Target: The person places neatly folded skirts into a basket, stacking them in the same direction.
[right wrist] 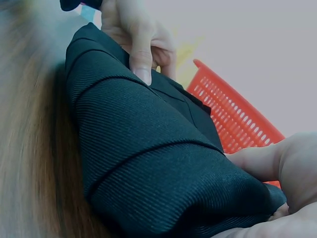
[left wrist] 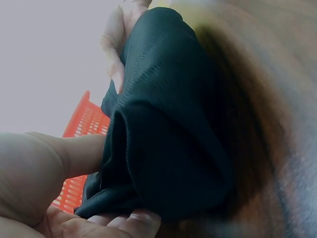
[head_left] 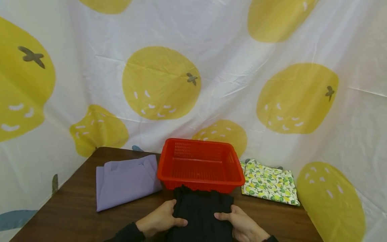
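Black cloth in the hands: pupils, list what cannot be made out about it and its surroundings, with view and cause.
Head view: near end of the black cloth, cut off by the bottom edge.
Head view: lower front of the red basket, partly hidden by that cloth.
Head view: most fingertips of the left hand and right hand, hidden by the cloth.
Left wrist view: grain of the table, blurred.

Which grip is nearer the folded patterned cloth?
Right. The right grip is left of the patterned cloth and closer to the person; the left grip is farther left, across the black cloth.
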Demonstrator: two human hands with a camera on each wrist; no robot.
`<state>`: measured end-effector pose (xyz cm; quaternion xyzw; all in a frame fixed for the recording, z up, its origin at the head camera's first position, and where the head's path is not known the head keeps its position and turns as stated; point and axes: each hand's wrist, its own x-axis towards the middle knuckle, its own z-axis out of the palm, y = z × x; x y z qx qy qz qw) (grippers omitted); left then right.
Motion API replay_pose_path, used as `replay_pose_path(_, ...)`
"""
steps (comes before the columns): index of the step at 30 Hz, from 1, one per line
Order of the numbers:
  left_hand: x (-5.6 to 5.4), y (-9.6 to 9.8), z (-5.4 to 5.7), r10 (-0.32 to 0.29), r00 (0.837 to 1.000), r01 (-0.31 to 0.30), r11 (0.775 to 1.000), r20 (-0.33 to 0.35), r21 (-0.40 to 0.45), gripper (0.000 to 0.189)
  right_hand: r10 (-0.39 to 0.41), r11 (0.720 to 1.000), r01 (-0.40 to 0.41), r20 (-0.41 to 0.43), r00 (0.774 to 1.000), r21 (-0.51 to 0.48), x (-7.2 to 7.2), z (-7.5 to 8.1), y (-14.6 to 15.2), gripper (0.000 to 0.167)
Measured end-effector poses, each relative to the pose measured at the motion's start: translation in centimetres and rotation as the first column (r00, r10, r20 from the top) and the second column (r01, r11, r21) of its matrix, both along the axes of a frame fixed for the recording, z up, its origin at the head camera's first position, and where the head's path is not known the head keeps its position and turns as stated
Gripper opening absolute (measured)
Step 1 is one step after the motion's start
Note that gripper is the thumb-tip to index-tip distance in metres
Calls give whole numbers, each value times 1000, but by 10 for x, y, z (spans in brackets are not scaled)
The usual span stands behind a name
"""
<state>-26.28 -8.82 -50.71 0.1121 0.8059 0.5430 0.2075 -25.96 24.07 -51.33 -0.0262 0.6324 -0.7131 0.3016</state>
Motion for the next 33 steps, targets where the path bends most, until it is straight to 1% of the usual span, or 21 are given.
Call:
replay_pose_path(4,-2,-4,3,-24,999,24,1000,-43,10,90,-2,1000,2,13,1000,-27,0,4,-4,41)
replay_pose_path(8,0,-10,10,-74,995,77,995,-63,58,75,12,997,-9,39,999,-78,6,13,-5,39)
replay_pose_path(11,6,-15,19,-105,993,110,990,-56,89,70,34,992,-25,76,997,-122,12,21,-5,42)
replay_pose_path(15,18,-19,29,-152,986,158,983,-67,98,67,70,989,-57,92,993,-136,22,32,-2,45)
replay_pose_path(18,25,-20,39,-194,977,202,974,-90,103,66,96,988,-87,70,993,-127,31,43,2,42)
replay_pose_path(22,29,-19,56,-243,961,258,959,-129,118,64,138,980,-130,49,989,-151,40,65,10,41)
replay_pose_path(24,29,-18,66,-266,949,289,949,-167,129,64,157,975,-149,37,987,-162,42,78,13,45)
replay_pose_path(27,27,-19,82,-288,934,323,934,-210,155,69,139,982,-137,4,990,-133,42,97,15,53)
replay_pose_path(29,23,-19,91,-290,931,331,928,-224,173,73,122,988,-125,-38,992,-94,39,109,15,60)
replay_pose_path(31,18,-18,99,-282,930,326,929,-234,176,75,103,993,-108,-84,991,-54,32,119,14,67)
replay_pose_path(33,11,-17,105,-261,926,309,939,-272,151,75,92,995,-97,-123,988,-29,24,128,12,72)
